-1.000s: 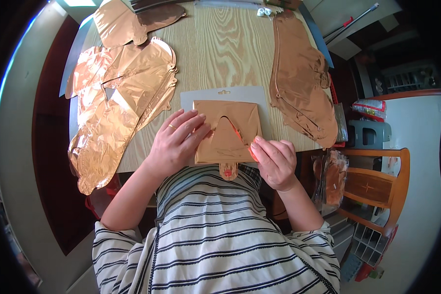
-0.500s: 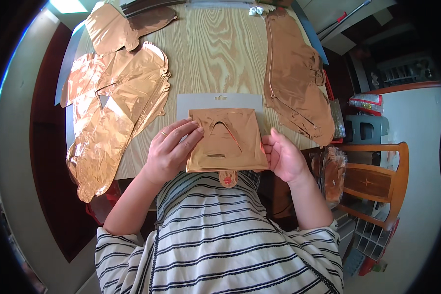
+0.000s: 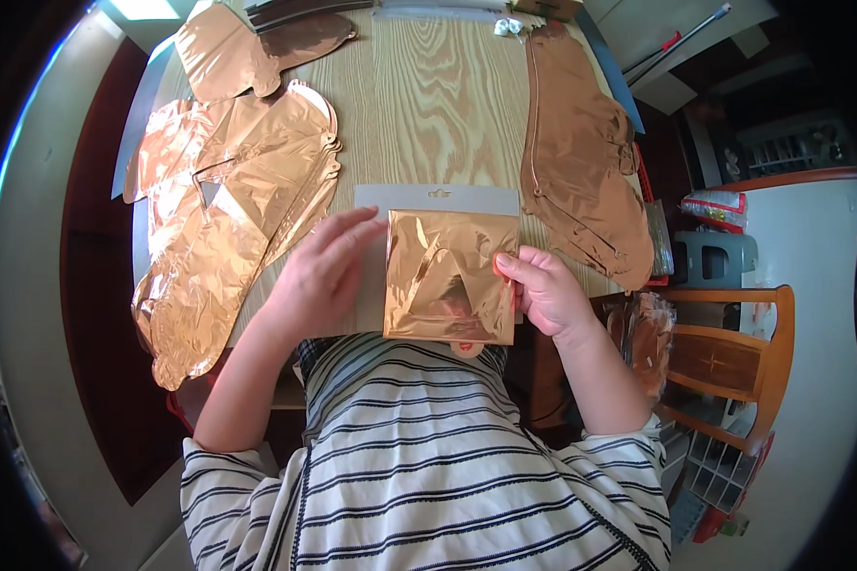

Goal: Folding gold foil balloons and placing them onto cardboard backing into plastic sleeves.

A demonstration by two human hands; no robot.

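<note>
A rose-gold foil balloon, folded into a flat square, lies over a light grey card with a hanging slot, at the table's near edge. My right hand pinches its right edge, thumb on top. A small tab with a red mark pokes out below the lower edge. My left hand is just left of the square, fingers stretched and slightly blurred, over the card's left side.
Flat unfolded foil balloons are piled on the table's left; another stack lies at the right. Small white pieces sit at the far edge. A wooden chair and a grey stool stand to the right.
The foil square has become narrower and smoother, and its tab shows less. My left hand has come off its left side; my right thumb now presses on its right edge.
</note>
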